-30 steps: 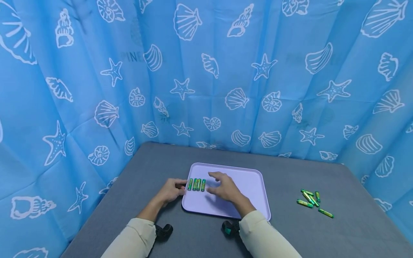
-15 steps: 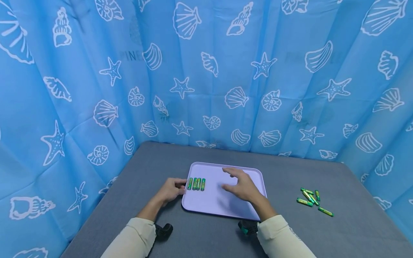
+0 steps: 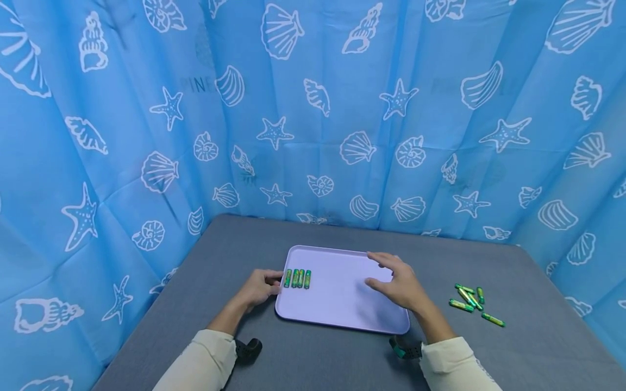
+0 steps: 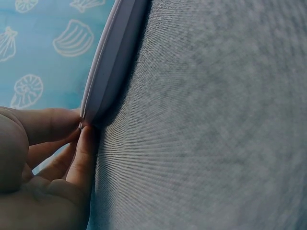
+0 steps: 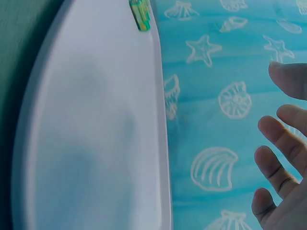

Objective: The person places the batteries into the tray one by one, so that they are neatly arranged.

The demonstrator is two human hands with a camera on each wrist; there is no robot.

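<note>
before a shell-print curtain (image 3: pixel 313 114), the left hand (image 3: pixel 256 288) pinches the tray (image 3: pixel 337 304); the right hand (image 3: pixel 401 282), fingers spread, hangs above it; tilting could roll its four batteries (image 3: pixel 300 278); loose batteries (image 3: pixel 466 297) lie to its right.

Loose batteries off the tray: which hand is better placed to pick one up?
Probably the right hand: it holds nothing, its fingers are apart, and it is nearer the loose batteries. The left hand pinches the edge of the tray at the far side from them.
</note>
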